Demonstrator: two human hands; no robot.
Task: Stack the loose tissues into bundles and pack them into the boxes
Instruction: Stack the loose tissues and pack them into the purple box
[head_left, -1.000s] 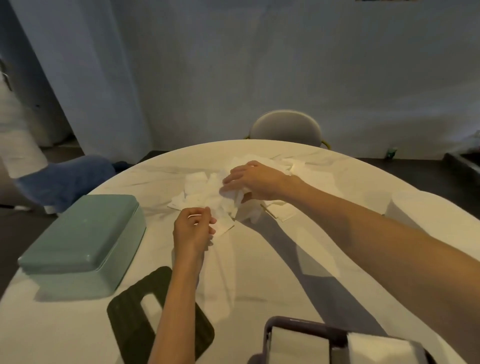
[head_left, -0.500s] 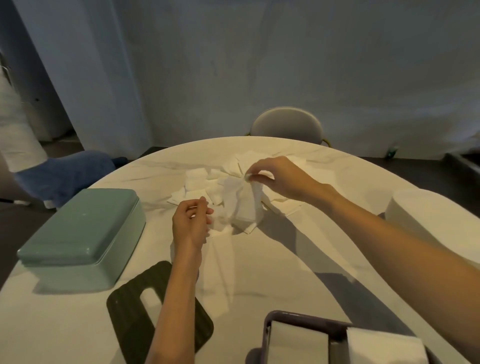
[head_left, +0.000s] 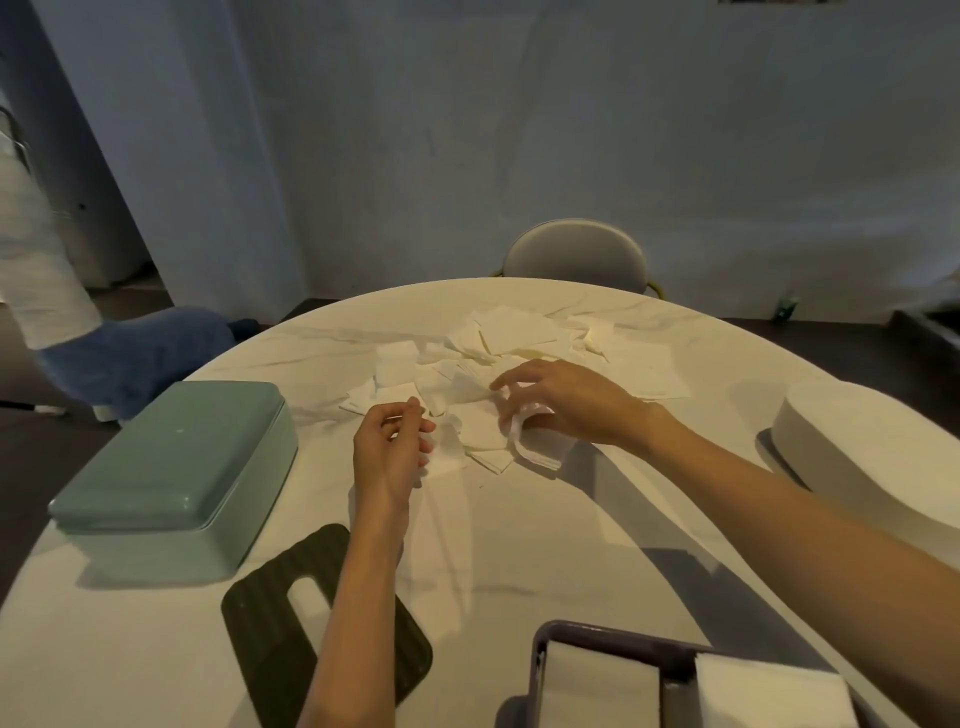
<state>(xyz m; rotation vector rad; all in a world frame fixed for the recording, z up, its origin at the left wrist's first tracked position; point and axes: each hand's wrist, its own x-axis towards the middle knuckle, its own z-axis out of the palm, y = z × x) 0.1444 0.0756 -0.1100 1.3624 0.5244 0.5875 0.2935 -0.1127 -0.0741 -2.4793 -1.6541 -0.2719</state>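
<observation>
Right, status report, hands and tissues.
Left hand curled, empty. Right hand pinching a small tissue bundle. Loose tissues on table. Nothing in the way.

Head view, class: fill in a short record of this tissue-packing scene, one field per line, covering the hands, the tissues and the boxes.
left hand: fingers curled, at the near edge of the tissues; whether it holds one is unclear
right hand: grips a small bundle of tissues
loose tissues: scattered mid-table, beyond both hands
green box: lid on, left side of the table
purple box: open, near edge, white tissue stacks inside
white box: right side
dark lid: flat, slot cut in it, beside the left forearm
</observation>
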